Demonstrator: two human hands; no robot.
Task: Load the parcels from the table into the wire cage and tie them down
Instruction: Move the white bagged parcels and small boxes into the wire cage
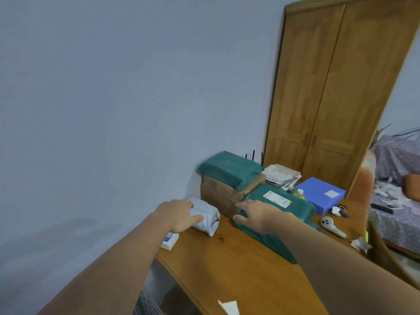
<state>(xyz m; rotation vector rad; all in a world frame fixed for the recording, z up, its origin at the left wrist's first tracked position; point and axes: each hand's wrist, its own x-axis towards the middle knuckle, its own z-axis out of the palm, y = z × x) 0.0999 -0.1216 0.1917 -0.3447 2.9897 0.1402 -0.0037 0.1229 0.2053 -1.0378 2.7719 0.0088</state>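
Several parcels lie on the wooden table (250,269). My left hand (179,215) holds a small white soft-wrapped parcel (208,220) at the table's left edge, thumb along its near side. My right hand (256,214) rests with spread fingers on the near left corner of a flat green-wrapped parcel (284,214) that bears a white label. Behind both stands a brown cardboard box (223,194) with another green parcel (229,169) on top. A blue box (322,194) sits at the far right. A bit of grey wire mesh (145,305) shows below the table's left edge.
A white tray with papers (281,175) sits beside the wooden wardrobe (336,87). A white handheld device (333,226), keys (338,210) and crumpled paper (360,244) lie on the table's right side. A small white box (170,241) lies under my left wrist. A bed (397,201) stands at right.
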